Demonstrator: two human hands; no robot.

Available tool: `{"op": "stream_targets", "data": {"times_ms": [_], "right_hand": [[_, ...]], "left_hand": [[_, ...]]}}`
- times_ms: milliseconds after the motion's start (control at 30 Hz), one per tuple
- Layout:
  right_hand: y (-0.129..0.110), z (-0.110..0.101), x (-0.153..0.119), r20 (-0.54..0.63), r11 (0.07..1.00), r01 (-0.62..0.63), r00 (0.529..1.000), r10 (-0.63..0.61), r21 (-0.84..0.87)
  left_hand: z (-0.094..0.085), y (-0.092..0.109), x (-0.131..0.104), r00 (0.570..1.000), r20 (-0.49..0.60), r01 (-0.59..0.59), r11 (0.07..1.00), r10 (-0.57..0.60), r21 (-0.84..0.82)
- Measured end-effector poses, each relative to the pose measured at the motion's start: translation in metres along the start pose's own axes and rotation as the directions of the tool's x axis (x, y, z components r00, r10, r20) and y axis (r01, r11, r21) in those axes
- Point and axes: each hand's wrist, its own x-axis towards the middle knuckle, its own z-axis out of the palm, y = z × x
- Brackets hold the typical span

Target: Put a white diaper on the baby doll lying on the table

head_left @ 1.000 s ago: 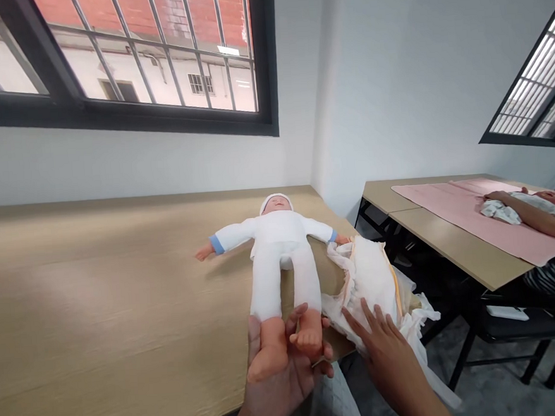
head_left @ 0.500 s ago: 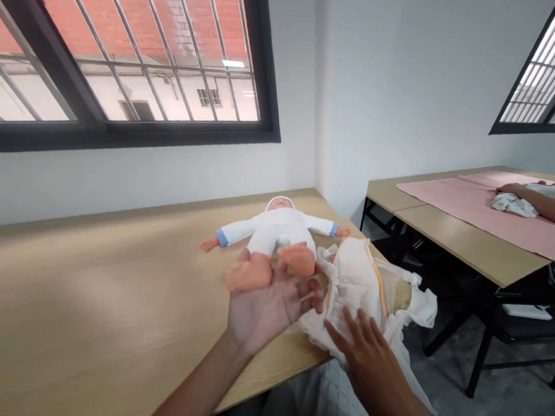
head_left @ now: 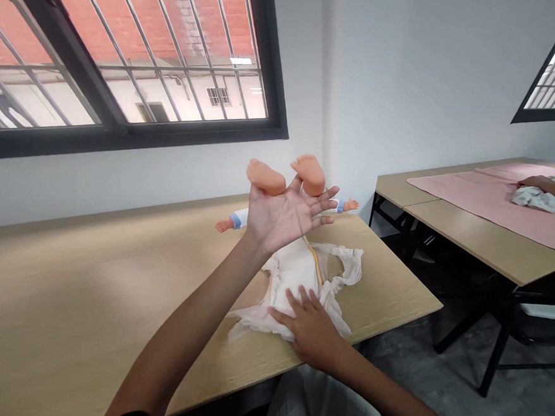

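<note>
A baby doll in white clothes with blue cuffs lies on the wooden table (head_left: 99, 309), its bare feet (head_left: 266, 177) raised. My left hand (head_left: 287, 217) holds the legs up, palm toward me, with a finger between the ankles and the other fingers spread. This hand hides the doll's head and body; both doll arms show at the sides. Below the raised legs lies an unfolded white diaper (head_left: 295, 264) with a yellow-orange edge and frilly sides. My right hand (head_left: 312, 329) rests flat on its near end, fingers apart.
A barred window (head_left: 177, 69) is in the wall behind the table. To the right stands another table with a pink mat (head_left: 487, 209), where another person's arm (head_left: 552, 192) reaches over a patterned cloth. A black chair (head_left: 546, 322) stands below it.
My left hand has lifted the doll's legs upward. The diaper has shifted left under them, and my right hand has moved left with it. The view has turned slightly.
</note>
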Motion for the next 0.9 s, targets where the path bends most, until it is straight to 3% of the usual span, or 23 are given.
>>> {"op": "stream_targets", "data": {"times_ms": [300,567,767,900], "right_hand": [[0.015,-0.006,0.008,0.056,0.999,-0.012,0.998,0.009,0.041],[0.016,-0.002,0.011,0.034,0.994,-0.109,0.993,0.109,-0.003],[0.021,-0.004,0.019,0.030,0.994,-0.110,0.993,0.110,-0.028],[0.022,-0.006,0.019,0.000,0.995,-0.093,0.996,0.093,-0.030]], "left_hand": [[-0.007,0.011,-0.003,0.996,0.064,0.056,0.998,-0.056,0.005],[-0.012,0.001,-0.019,0.982,0.160,0.099,0.995,-0.102,0.027],[-0.016,-0.006,-0.028,0.981,0.147,0.121,0.991,-0.128,0.061],[-0.017,-0.022,-0.041,0.984,0.139,0.112,0.994,-0.113,0.011]]}}
